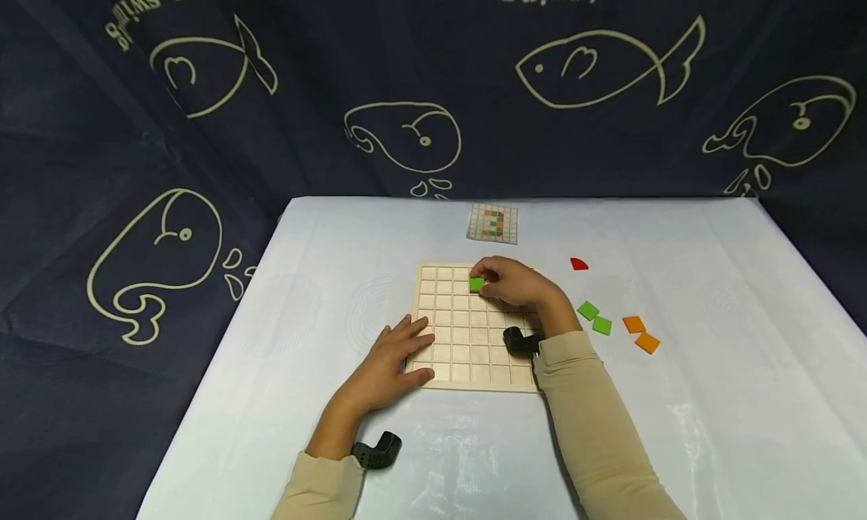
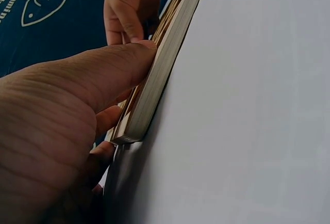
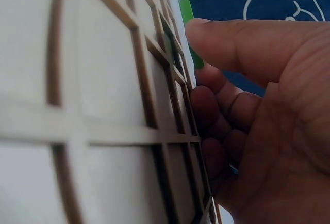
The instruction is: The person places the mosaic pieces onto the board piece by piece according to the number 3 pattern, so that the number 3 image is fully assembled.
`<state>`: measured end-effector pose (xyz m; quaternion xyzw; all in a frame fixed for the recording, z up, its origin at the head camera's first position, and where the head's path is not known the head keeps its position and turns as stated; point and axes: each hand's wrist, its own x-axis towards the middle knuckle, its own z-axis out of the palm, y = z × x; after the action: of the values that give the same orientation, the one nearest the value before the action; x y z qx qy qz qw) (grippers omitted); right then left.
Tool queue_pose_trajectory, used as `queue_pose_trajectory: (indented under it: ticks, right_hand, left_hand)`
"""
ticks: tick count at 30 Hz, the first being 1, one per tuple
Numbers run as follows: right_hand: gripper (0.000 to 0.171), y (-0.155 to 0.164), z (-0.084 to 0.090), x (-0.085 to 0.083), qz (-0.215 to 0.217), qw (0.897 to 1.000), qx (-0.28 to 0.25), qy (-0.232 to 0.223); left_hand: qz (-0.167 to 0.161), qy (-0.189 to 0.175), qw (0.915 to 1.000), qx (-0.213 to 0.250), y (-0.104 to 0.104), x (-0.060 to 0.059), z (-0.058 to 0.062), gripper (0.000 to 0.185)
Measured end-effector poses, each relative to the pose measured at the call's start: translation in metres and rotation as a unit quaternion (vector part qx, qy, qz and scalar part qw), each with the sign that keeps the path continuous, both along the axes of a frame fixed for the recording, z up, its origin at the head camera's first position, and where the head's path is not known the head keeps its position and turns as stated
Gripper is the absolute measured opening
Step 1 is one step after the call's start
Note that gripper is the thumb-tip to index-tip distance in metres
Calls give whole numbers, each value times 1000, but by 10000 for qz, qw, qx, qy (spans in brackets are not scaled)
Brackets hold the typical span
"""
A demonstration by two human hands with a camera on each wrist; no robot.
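While in right hand (image 1: 518, 285), tile (image 1: 477, 285) near board edge (image 1: 443, 265); room leftward

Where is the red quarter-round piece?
Head view: the red piece lies right of the wooden grid board, beyond two green square tiles.

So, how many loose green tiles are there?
3: one green tile in the right hand, two tiles on the table right of the board; more may be hidden.

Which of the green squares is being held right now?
The green square pinched by the right hand over the grid board; the other two lie on the white table.
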<state>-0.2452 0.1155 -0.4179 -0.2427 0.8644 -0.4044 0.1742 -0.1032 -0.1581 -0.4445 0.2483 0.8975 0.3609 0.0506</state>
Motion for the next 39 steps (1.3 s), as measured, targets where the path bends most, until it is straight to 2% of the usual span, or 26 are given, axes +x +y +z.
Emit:
queue_pose_trajectory:
  ticks: [9, 39]
  right_hand:
    - [26, 1, -5, -2, -53, 9999, 25, -92]
    - [30, 7, 0, 1, 83, 9998, -126, -145]
  left_hand:
    - [36, -69, 9999, 65, 2, 0, 0, 55]
    - [-1, -52, 10000, 56, 1, 0, 1, 56]
